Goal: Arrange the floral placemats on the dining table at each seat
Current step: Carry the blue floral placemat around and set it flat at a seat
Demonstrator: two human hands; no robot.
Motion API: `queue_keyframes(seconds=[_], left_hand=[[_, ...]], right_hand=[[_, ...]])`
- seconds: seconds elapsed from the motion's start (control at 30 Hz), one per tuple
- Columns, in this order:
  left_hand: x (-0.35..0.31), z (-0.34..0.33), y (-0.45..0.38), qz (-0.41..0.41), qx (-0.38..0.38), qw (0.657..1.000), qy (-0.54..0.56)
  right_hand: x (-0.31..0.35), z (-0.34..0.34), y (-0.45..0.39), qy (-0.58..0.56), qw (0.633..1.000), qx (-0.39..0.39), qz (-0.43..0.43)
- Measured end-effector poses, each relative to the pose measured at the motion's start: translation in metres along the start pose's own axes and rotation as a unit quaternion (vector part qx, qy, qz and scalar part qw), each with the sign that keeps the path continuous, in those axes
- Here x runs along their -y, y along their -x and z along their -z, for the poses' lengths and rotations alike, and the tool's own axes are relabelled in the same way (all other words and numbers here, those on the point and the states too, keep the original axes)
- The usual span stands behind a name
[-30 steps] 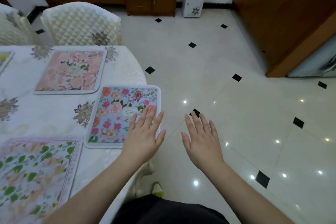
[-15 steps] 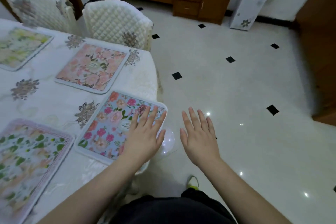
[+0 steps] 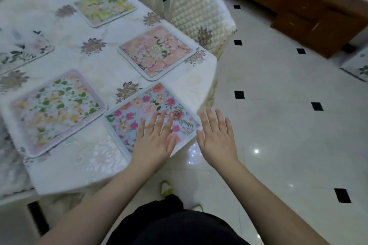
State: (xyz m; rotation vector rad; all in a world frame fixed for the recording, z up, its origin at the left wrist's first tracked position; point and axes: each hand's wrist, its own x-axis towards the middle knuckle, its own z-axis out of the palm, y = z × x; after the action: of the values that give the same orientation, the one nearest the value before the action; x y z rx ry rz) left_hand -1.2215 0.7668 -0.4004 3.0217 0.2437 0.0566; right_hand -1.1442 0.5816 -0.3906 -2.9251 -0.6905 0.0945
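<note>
Several floral placemats lie on the white tablecloth (image 3: 63,32). The blue placemat with pink flowers (image 3: 147,111) sits at the table's near right corner, its corner jutting past the edge. My left hand (image 3: 154,137) lies flat on it, fingers spread, holding nothing. My right hand (image 3: 217,137) hovers open just right of that mat, beyond the table edge, over the floor. A pink placemat (image 3: 156,52) lies behind the blue one, a green-leaf placemat (image 3: 57,109) to its left, a yellow-green placemat (image 3: 105,7) at the far edge, and a grey-leaf placemat (image 3: 20,50) at the far left.
Two quilted white chairs (image 3: 201,18) stand at the table's far side. A brown wooden cabinet (image 3: 320,32) stands against the wall on the right. White tiled floor (image 3: 288,125) with small black squares spreads right of the table. My feet in slippers (image 3: 166,189) show below.
The view has swung left and tilted, bringing more of the table and more placemats into sight. My left hand stays flat on the blue placemat; my right hand stays open beside it.
</note>
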Motion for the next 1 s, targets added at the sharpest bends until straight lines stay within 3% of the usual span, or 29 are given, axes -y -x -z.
queue_keyframes(seconds=[0.23, 0.47, 1.0], left_hand=[[0.035, -0.008, -0.006, 0.080, -0.004, 0.997, 0.010], [0.056, -0.015, -0.004, 0.120, 0.011, 0.993, 0.002], [0.038, -0.055, -0.012, 0.311, 0.073, 0.948, -0.008]], right_hand=[[0.032, -0.007, -0.054, 0.025, 0.994, 0.036, 0.104], [0.055, -0.021, -0.086, 0.050, 0.985, 0.061, 0.154], [0.031, -0.064, -0.159, 0.027, 0.939, 0.181, 0.292]])
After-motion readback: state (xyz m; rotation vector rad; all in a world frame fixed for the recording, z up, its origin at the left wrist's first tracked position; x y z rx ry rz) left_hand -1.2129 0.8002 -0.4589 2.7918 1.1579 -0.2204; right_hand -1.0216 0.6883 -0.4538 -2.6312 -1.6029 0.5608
